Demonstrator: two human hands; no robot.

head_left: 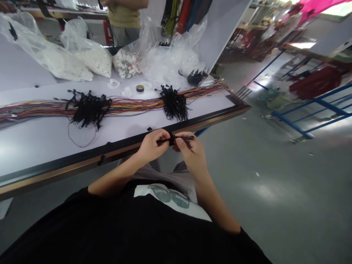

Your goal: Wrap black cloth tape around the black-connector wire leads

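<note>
Just off the table's front edge, my left hand (155, 144) and my right hand (193, 151) meet in front of my body. Between them is a small black piece (172, 138), with a thin dark strip running out to either side; its kind is too small to make out. The fingertips of my left hand pinch its left side. My right thumb and fingers close on the right part, and a dark end sticks out past them. On the table behind lie two bunches of black corded pieces, one on the left (89, 108) and one nearer my hands (174, 102).
Long multicoloured wires (132, 106) run along the table (121, 128). A tape roll (140, 88) and clear plastic bags of white parts (96, 58) stand behind them. Across the table is a person (125, 16). A blue metal rack (310, 121) stands to the right.
</note>
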